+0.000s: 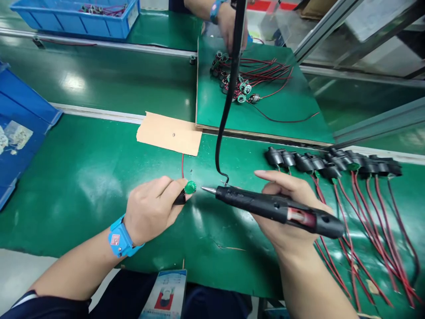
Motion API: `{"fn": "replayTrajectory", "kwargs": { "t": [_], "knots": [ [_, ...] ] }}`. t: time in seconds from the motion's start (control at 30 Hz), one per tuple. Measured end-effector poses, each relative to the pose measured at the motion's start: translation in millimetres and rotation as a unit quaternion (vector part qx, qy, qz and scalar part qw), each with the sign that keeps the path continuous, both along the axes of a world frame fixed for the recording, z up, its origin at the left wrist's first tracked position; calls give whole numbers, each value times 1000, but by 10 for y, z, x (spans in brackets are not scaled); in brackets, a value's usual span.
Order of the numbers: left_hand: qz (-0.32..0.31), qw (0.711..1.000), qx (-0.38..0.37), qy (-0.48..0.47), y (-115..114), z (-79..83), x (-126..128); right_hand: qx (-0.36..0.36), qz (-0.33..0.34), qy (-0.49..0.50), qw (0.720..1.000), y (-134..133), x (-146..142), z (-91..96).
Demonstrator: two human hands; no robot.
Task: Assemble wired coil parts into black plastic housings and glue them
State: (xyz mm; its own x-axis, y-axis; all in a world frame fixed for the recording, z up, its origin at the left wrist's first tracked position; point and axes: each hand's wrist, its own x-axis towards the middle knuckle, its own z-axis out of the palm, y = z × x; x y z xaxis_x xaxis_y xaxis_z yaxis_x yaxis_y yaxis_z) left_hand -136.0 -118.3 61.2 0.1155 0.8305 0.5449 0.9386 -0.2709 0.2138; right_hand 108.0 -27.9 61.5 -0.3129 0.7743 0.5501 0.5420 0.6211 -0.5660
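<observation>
My left hand [151, 201] is closed around a small black part with a round green circuit board [190, 187] facing up at its end. A red wire [182, 166] runs from behind the fingers toward the cardboard. My right hand [282, 208] grips a black pen-shaped tool [252, 204] with a tapered metal tip; its exact kind is unclear. That tip points left, a short gap away from the green board. A black strap [229, 102] hangs from above and meets the tool near its front. The tool hides part of my right fingers.
A cardboard piece [166, 135] with a small metal bit lies ahead. Black parts with red wires [332, 164] line the right side. More wired parts [237, 88] lie on a raised green board, beside another person's hand [229, 26]. Blue bins [76, 22] stand at the back and left.
</observation>
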Motion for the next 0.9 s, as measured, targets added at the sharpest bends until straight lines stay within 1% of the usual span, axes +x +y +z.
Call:
{"fn": "replayTrajectory", "kwargs": {
  "t": [0.2, 0.33, 0.43, 0.57, 0.8, 0.9],
  "knots": [
    [-1, 999, 33, 30, -14, 10, 13, 119, 22, -45, 992, -2, -66, 36],
    [-6, 999, 38, 26, -11, 14, 15, 161, 25, -86, 983, 14, -86, 42],
    [-8, 999, 38, 24, -11, 12, 10, 157, 36, -98, 982, 20, -69, 28],
    [-8, 999, 37, 23, -8, 10, 9, 143, 49, -89, 985, 28, -37, -7],
    [-8, 999, 37, 15, -5, 10, 15, 133, 43, -93, 986, 29, -9, -56],
    [-13, 999, 39, 11, -5, -5, 0, 151, 43, -107, 982, 17, 5, -33]
  ]
}}
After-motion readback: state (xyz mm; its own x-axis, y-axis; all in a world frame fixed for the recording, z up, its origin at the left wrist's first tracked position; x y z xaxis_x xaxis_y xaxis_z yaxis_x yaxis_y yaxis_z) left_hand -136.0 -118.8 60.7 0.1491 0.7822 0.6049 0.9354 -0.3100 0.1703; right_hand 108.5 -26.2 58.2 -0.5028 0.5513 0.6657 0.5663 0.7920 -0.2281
